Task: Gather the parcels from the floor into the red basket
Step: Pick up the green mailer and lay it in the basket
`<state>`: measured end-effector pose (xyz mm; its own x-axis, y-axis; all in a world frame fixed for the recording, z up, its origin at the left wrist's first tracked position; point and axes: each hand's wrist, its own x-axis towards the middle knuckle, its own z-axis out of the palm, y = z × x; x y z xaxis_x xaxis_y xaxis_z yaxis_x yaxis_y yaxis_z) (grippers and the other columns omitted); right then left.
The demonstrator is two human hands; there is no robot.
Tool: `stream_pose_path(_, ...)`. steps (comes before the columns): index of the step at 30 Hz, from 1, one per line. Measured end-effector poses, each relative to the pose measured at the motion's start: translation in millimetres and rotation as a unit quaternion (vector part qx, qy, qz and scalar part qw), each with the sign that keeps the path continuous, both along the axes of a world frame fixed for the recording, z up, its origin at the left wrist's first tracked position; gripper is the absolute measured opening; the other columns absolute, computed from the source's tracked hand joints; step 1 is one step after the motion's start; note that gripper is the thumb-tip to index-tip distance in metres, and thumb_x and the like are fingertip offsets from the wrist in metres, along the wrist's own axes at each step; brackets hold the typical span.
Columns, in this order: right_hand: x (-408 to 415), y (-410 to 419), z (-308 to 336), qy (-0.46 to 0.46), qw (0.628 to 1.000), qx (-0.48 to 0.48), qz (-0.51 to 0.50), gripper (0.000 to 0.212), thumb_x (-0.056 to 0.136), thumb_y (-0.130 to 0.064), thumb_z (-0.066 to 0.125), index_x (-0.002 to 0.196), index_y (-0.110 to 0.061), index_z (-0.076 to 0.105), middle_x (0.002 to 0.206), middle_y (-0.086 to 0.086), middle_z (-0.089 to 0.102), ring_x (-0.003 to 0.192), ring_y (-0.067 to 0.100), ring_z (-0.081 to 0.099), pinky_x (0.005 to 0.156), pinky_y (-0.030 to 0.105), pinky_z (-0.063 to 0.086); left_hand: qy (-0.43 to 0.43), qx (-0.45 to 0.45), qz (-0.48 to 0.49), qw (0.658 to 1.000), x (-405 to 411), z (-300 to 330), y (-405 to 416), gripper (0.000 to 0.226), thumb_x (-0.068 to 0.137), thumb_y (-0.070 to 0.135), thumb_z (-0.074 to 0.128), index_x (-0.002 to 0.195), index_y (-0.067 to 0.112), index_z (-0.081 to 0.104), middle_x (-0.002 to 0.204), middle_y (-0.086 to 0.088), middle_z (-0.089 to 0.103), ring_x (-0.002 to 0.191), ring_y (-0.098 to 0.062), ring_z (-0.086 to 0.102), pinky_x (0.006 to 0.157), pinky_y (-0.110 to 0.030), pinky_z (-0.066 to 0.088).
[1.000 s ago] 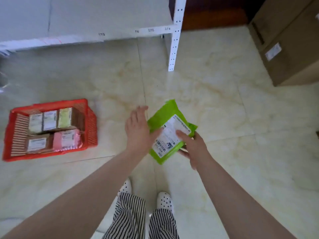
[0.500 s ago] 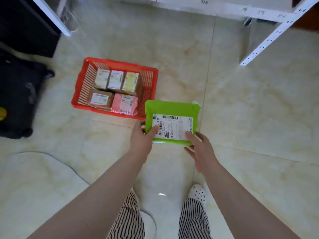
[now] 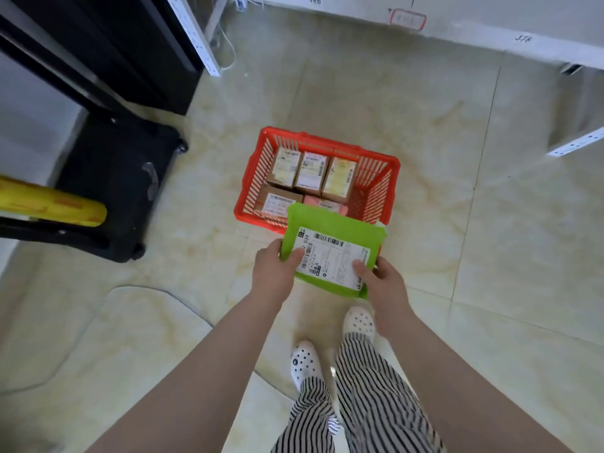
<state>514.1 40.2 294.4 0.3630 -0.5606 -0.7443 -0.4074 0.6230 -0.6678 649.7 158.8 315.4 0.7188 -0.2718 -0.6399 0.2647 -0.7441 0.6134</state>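
I hold a flat green parcel [image 3: 330, 230] with a white shipping label in both hands, just in front of the red basket [image 3: 258, 178]. My left hand [image 3: 273, 273] grips its left edge and my right hand [image 3: 384, 284] grips its lower right corner. The parcel's far edge overlaps the basket's near rim. Inside the basket lie several brown cardboard boxes [image 3: 310, 171] with labels and a pink parcel [image 3: 323, 204], partly hidden by the green one.
A black suitcase [image 3: 111, 188] lies on the floor at left, with a yellow roll [image 3: 49, 204] beside it. White shelving [image 3: 457, 24] runs along the back, a dark cabinet [image 3: 130, 50] stands at upper left. My feet in white clogs [image 3: 305, 359] stand below.
My view has swung left and closer: the basket now lies straight ahead. The green parcel, held in both hands, has moved up to the basket's near rim.
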Motion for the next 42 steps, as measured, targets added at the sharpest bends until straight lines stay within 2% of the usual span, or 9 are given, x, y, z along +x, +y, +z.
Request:
stream_pose_path(3,21,5,-8,0.003,1.000,0.024,-0.004,0.017,0.092,-0.008,0.062,0.106,-0.018,0.067,0.104,0.005,0.073,0.092,0.022,0.070,0.076,0.034,0.060,-0.025,0.080,-0.045,0.996,22,-12,4,0.045,0.077,0.052,0.056,0.104,0.018,0.069,0.099,-0.014,0.066,0.094,-0.036,0.061,0.086,-0.047,0.050)
stream_pose_path(6,41,2,-13,0.020,0.999,0.037,0.012,0.015,0.093,-0.011,0.061,0.104,-0.020,0.067,0.103,0.004,0.072,0.093,0.020,0.069,0.078,0.035,0.058,-0.018,0.084,-0.032,0.996,40,-18,3,0.056,0.068,0.059,0.051,0.103,0.018,0.068,0.098,-0.012,0.066,0.091,-0.035,0.062,0.084,-0.048,0.051)
stream_pose_path(11,73,-16,-17,0.048,0.998,0.023,0.029,0.021,0.093,-0.012,0.061,0.113,-0.012,0.067,0.104,0.003,0.072,0.092,0.015,0.068,0.070,0.025,0.056,-0.016,0.064,-0.044,0.997,71,-25,-13,0.043,0.079,0.045,0.059,0.106,0.013,0.065,0.098,-0.011,0.068,0.090,-0.032,0.065,0.082,-0.047,0.052)
stream_pose_path(17,102,-45,-39,0.070,0.998,0.002,0.007,0.011,0.094,-0.013,0.060,0.101,-0.017,0.067,0.097,-0.001,0.072,0.084,0.011,0.067,0.059,0.018,0.051,-0.009,0.043,-0.076,0.996,107,-52,-39,0.025,0.095,0.026,0.055,0.113,0.012,0.065,0.107,-0.008,0.069,0.098,-0.028,0.062,0.072,-0.029,0.039)
stream_pose_path(26,125,-44,-91,0.096,0.992,-0.008,-0.079,0.013,0.095,-0.016,0.059,0.103,-0.016,0.069,0.099,0.004,0.072,0.090,0.021,0.067,0.075,0.031,0.054,-0.001,0.038,-0.183,0.982,143,-103,-53,0.024,0.096,0.021,0.052,0.113,0.007,0.063,0.112,-0.011,0.068,0.102,-0.029,0.062,0.076,-0.031,0.042)
stream_pose_path(29,131,-36,-114,0.093,0.992,-0.020,-0.088,0.013,0.097,-0.016,0.056,0.094,-0.021,0.068,0.095,0.001,0.071,0.085,0.017,0.066,0.069,0.027,0.051,-0.014,0.042,-0.215,0.976,150,-128,-51,0.021,0.096,0.026,0.053,0.107,0.010,0.062,0.107,-0.008,0.069,0.097,-0.027,0.063,0.071,-0.031,0.041)
stream_pose_path(34,131,-41,-171,0.086,0.992,-0.078,-0.052,0.010,0.095,-0.023,0.059,0.091,-0.021,0.068,0.094,0.003,0.072,0.084,0.017,0.067,0.069,0.032,0.054,-0.045,0.030,-0.286,0.957,163,-188,-59,0.032,0.092,0.039,0.058,0.115,0.018,0.064,0.111,0.001,0.069,0.100,-0.020,0.064,0.079,-0.033,0.048)
stream_pose_path(38,123,-58,-227,0.123,0.984,-0.131,0.003,0.015,0.094,-0.026,0.061,0.095,-0.014,0.070,0.094,0.009,0.073,0.087,0.027,0.068,0.077,0.044,0.055,-0.032,0.023,-0.332,0.942,167,-233,-75,0.030,0.089,0.041,0.062,0.111,0.021,0.067,0.098,0.003,0.070,0.083,-0.016,0.061,0.066,-0.029,0.042)
stream_pose_path(42,110,-83,-257,0.152,0.979,-0.081,0.108,0.026,0.093,-0.026,0.062,0.106,-0.005,0.070,0.097,0.008,0.073,0.079,0.018,0.066,0.061,0.029,0.051,0.012,0.018,-0.326,0.945,169,-275,-84,0.036,0.086,0.039,0.068,0.117,0.022,0.066,0.101,0.005,0.072,0.080,-0.015,0.068,0.073,-0.032,0.056)
